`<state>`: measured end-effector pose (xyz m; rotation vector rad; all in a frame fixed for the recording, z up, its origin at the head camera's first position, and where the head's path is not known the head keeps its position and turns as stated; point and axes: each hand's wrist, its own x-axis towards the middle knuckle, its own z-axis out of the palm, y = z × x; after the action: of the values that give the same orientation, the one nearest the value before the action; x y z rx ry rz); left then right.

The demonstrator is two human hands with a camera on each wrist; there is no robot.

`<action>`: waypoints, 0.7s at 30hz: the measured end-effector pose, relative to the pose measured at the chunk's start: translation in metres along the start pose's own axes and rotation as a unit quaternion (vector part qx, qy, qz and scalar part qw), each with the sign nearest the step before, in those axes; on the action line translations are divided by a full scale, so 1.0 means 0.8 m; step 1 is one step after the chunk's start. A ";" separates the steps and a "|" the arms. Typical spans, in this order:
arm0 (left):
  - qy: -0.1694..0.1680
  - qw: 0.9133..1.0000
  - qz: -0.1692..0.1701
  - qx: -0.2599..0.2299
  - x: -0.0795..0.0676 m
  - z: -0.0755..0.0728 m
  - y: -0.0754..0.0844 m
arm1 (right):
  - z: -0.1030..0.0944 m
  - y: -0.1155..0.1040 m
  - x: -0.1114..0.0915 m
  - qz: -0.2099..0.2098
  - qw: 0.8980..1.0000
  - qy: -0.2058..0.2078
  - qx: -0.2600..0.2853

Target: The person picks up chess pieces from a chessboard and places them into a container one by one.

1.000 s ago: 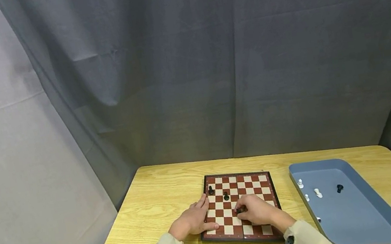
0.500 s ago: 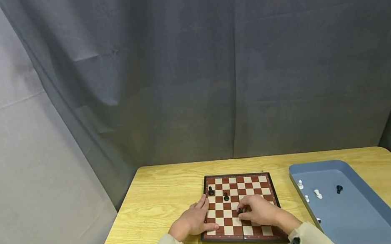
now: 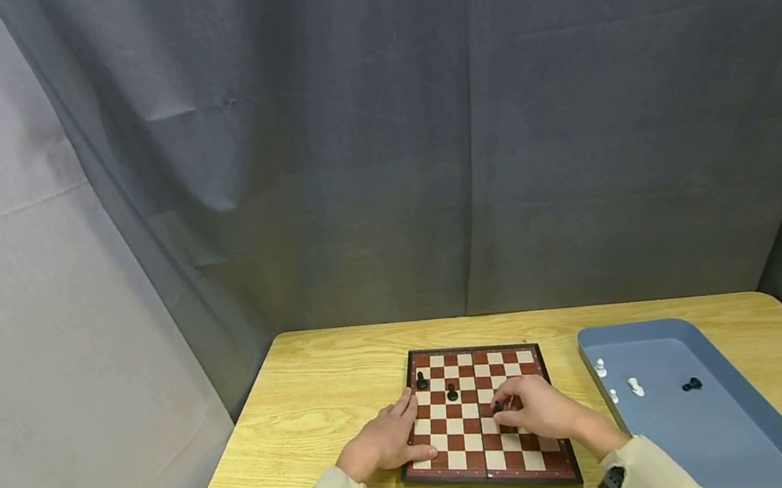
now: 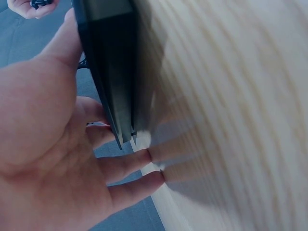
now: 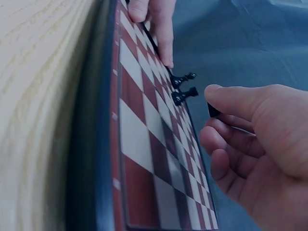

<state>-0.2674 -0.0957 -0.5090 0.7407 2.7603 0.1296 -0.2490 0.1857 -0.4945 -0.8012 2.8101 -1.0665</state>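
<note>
In the head view, a red-and-white chessboard in a black frame lies unfolded on the wooden table. The left hand rests on its left edge, fingers extended, thumb over the near corner. In the left wrist view, some fingertips of the left hand reach the tabletop beside the board. Over the board's right half, the right hand pinches a black chess piece. The right wrist view shows that chess piece off the board, mostly hidden by thumb and fingers. Two black chess pieces stand upright at the board's left: one, another.
A blue-grey tray stands on the table to the right of the board. Inside it are a few white chess pieces and a black chess piece lying down. Grey curtains hang behind the table.
The right hand has moved rightward across the board with the black chess piece. In the tray, the black chess piece has shifted slightly right and nearer. The left hand has stayed put.
</note>
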 end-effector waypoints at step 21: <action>0.006 1.000 0.011 0.009 -0.005 -0.001 -0.001 | -0.060 0.018 -0.019 0.016 0.999 0.044 -0.013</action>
<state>-0.2647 -0.0982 -0.5072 0.7767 2.7681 0.1135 -0.2518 0.2317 -0.4688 -0.7266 2.9054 -1.0883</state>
